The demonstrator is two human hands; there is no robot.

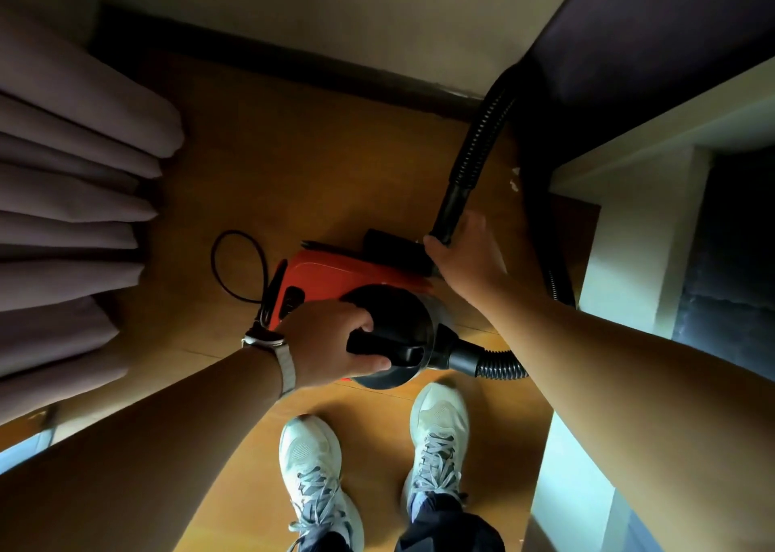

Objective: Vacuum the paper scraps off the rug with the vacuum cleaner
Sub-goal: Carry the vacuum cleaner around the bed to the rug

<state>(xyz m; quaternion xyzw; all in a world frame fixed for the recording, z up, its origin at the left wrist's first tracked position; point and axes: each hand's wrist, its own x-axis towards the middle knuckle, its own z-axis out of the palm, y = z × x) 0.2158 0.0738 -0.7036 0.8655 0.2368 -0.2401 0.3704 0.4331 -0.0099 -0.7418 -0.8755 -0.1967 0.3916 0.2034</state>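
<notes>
Vacuum cleaner [327, 276] handle [390, 348] within curled left fingers [355, 320].

Overall level: dim indoor scene with a warm cast; the orange-brown wooden floor [302, 165] carries the brightest mid-tones at centre.
Light source: cool daylight shows at the lower left edge as a pale blue strip [19, 453]; the white cabinet panels [629, 249] at right are lit too.
Shadows: the upper right corner falls near black, and the black ribbed vacuum hose [482, 132] half merges with it; the dark skirting board [260, 58] reads as a black band.
Glare: only a faint sheen on the dome of the red and black plastic vacuum cleaner [390, 312].
Blur: the right hand [465, 253] is soft-edged; the white laced trainers [310, 467] look slightly smeared.
Distortion: wide-angle stretch swells the bare forearms [126, 446] at the bottom corners and bows the edges of the cream wall [335, 14].
</notes>
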